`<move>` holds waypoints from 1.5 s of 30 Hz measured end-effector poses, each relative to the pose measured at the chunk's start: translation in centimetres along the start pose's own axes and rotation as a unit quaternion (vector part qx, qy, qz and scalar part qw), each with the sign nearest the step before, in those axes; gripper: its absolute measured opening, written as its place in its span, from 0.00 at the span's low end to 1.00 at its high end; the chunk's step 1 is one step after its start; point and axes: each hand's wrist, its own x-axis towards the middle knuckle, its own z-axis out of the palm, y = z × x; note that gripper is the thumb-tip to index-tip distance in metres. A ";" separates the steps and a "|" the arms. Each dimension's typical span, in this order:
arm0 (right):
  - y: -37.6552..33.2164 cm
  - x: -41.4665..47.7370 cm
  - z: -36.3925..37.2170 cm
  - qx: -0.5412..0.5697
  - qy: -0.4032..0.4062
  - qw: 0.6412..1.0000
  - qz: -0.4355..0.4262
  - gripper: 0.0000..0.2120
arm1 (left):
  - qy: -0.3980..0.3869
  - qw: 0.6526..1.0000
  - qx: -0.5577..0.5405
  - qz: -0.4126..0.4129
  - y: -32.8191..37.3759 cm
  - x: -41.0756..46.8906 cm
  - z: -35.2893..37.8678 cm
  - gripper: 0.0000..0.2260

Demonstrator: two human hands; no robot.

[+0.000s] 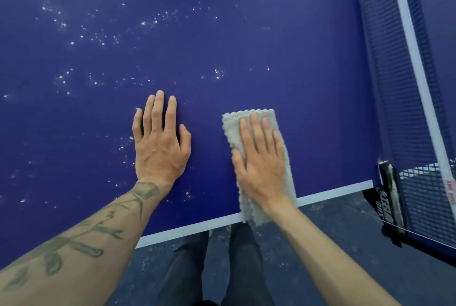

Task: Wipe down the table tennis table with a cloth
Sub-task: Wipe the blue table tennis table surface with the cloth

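Blue counter (246, 34), seen from above. The right hand (261, 167) lay flat with fingers straight, pressing a folded grey cloth (233, 130) onto the surface. The cloth sat near the net (404, 83), its end overhanging the white edge line (197, 226). The left hand (160, 143), palm down with fingers extended and holding nothing, rested farther from the net than the cloth. White specks (98, 39) dotted the surface farther still from the net.

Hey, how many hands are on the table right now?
2. The left hand lies flat on the blue table tennis table; the right hand presses flat on the grey cloth beside it, nearer the net.
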 end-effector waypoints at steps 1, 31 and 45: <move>1.7 1.1 -0.5 -0.005 -0.002 0.999 0.033 0.33 | -0.002 1.000 0.002 0.000 0.0 -0.1 0.0 0.26; 3.9 15.5 -2.8 0.023 -0.001 1.000 -0.017 0.33 | 0.009 0.998 0.007 -0.066 2.3 2.5 -1.6 0.22; 5.4 20.2 -3.7 0.005 0.003 1.000 -0.016 0.33 | 0.021 0.997 -0.001 -0.074 1.6 16.5 0.3 0.23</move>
